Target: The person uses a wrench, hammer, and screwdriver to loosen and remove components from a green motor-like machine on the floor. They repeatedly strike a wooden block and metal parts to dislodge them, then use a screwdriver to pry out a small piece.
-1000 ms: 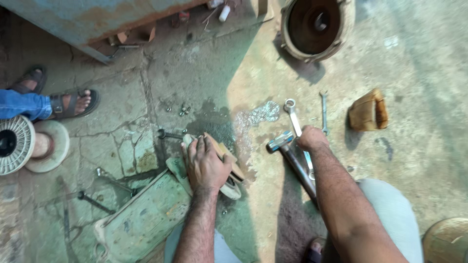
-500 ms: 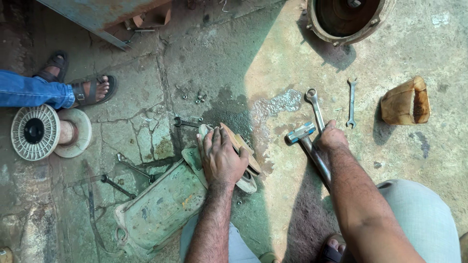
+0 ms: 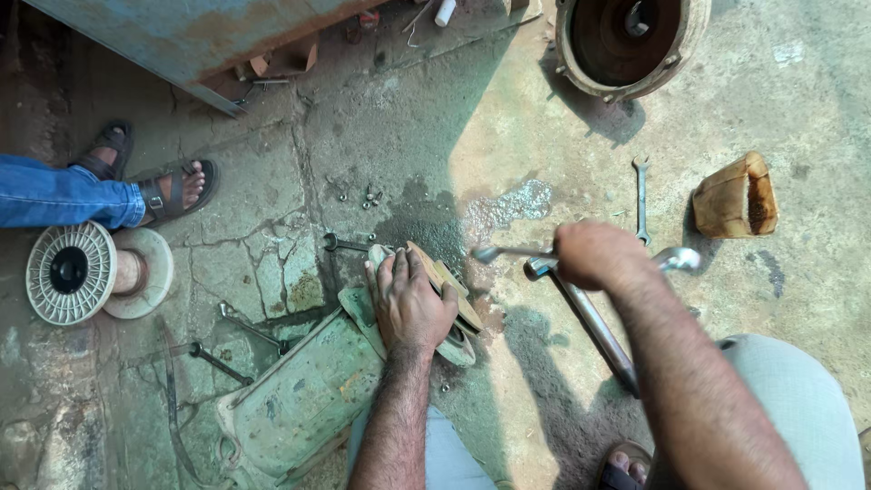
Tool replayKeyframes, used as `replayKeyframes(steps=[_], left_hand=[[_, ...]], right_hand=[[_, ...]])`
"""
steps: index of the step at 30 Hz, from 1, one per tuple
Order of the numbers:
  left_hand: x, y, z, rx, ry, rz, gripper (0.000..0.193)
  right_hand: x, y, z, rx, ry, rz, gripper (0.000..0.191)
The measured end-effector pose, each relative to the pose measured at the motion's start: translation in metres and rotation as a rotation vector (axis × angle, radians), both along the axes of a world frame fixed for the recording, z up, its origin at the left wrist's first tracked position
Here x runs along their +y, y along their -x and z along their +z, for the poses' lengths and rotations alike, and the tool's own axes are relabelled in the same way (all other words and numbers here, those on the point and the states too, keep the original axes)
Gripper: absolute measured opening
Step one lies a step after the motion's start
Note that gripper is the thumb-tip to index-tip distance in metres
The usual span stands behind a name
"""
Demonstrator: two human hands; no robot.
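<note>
Left hand (image 3: 413, 304): laid flat, palm down, on a wooden block (image 3: 446, 281) that sits on the round end of a green metal housing (image 3: 304, 399); fingers close together, stretched along the wood, pressing rather than gripping.

Right hand (image 3: 594, 254): to the right of the block, well apart from it, closed in a fist around a thin metal tool (image 3: 508, 253) whose tip points toward the block; fingers curled under and hidden, so how they pinch cannot be told.

Hammer (image 3: 590, 318): lies on the concrete beneath the right hand, head nearest the block.

Wrench (image 3: 345, 243): just left of the block's far end.

Spanner (image 3: 641, 200): far right of the block.

Plastic spool (image 3: 86, 272): far left of the block, beside a sandalled foot (image 3: 172, 192).
</note>
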State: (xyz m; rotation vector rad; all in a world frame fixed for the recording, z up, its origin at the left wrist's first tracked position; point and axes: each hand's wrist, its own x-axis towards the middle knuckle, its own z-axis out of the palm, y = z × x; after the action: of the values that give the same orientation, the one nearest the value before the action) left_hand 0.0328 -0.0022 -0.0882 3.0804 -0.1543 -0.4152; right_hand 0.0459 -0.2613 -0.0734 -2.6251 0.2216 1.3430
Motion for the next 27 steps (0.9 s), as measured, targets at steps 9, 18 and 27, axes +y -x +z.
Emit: replayKeyframes(steps=[9, 18, 27], left_hand=[[0.000, 0.002, -0.002, -0.010, 0.006, 0.003, 0.077], [-0.003, 0.002, 0.001, -0.016, 0.000, -0.003, 0.078], [-0.001, 0.005, 0.007, -0.007, -0.021, -0.016, 0.078]], right_hand=[[0.059, 0.020, 0.027, -0.150, -0.003, 0.207, 0.026], [0.071, 0.032, 0.021, -0.201, -0.037, 0.190, 0.029], [0.062, 0.085, -0.014, -0.428, -0.112, 0.189, 0.017]])
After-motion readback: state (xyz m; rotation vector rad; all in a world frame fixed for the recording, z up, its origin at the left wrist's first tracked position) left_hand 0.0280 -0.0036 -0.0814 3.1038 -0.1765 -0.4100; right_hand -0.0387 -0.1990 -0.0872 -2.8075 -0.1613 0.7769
